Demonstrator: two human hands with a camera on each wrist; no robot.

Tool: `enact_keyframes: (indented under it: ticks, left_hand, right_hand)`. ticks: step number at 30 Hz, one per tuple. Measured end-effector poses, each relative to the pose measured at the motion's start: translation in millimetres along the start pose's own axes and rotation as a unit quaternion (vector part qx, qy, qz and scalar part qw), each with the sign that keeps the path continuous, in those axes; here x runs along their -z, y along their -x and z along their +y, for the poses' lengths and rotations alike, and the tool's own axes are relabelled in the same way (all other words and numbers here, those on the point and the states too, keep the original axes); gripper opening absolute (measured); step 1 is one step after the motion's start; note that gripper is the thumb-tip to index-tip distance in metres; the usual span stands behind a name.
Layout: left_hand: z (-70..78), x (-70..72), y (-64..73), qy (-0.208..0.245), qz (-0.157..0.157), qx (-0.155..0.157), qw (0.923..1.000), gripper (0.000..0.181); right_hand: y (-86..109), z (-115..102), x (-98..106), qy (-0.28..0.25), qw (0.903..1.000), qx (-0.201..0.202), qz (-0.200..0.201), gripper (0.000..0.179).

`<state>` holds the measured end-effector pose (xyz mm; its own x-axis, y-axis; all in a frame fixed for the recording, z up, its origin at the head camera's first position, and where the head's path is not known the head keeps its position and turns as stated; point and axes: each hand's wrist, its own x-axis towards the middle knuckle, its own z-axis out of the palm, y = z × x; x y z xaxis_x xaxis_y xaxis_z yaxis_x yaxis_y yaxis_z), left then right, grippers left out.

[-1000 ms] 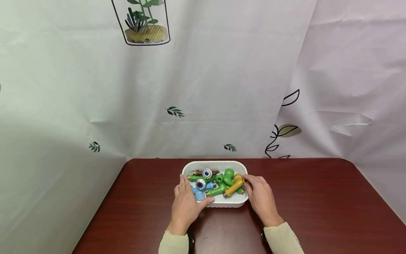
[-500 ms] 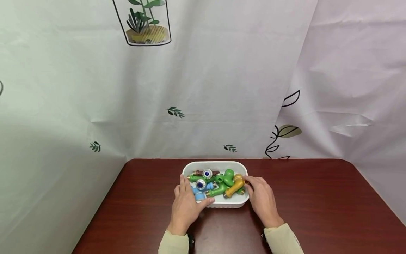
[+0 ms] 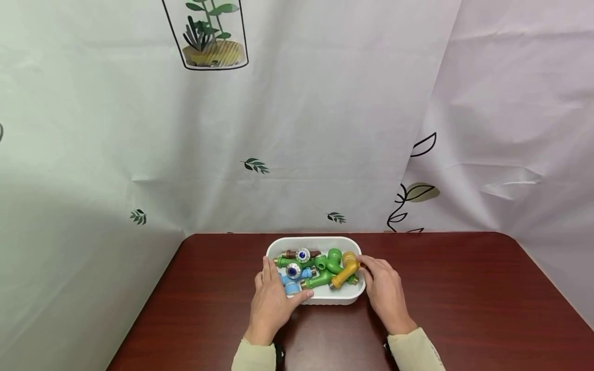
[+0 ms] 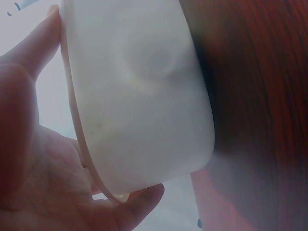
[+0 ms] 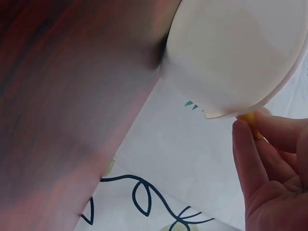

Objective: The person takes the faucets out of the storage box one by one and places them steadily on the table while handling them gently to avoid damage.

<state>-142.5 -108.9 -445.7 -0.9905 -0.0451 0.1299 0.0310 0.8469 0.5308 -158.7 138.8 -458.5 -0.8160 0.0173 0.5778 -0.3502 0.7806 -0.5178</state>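
Note:
A white plastic tub [image 3: 325, 300] on the table holds several coloured pipe fittings. My left hand [image 3: 269, 310] holds the tub's near left corner, thumb on the near rim and fingers along the left side. My right hand [image 3: 386, 294], at the right rim, pinches the end of a yellow elbow fitting [image 3: 344, 275]; the right wrist view shows this yellow end [image 5: 250, 119] between thumb and fingers. The elbow's other end still lies inside the tub. Left of it lie green fittings [image 3: 334, 256], a blue fitting [image 3: 291, 286] with a round-handled valve, and a brown valve [image 3: 290, 254].
The dark red wooden table [image 3: 464, 293] extends to both sides of the tub. Behind it hangs a pale cloth backdrop [image 3: 325, 129] printed with leaves. The tub stands near the table's back edge.
The yellow elbow has shifted slightly to the right in my right hand's pinch. My left hand stays at the tub's corner, and the head view has tilted a little.

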Motion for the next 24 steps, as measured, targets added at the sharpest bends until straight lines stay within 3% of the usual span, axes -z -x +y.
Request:
enact_keyframes:
  ticks: [9, 24]
  left_hand:
    - [-0.9, -0.8, 0.4, 0.000, 0.005, 0.001, 1.0000, 0.125]
    - [-0.1, -0.1, -0.1, -0.001, 0.000, 0.000, 1.0000, 0.124]
  right_hand:
    - [-0.1, 0.3, 0.8, -0.004, 0.9989, 0.021, 0.042, 0.032]
    - [0.8, 0.1, 3.7, -0.009, 0.9978, 0.012, 0.064, 0.031]
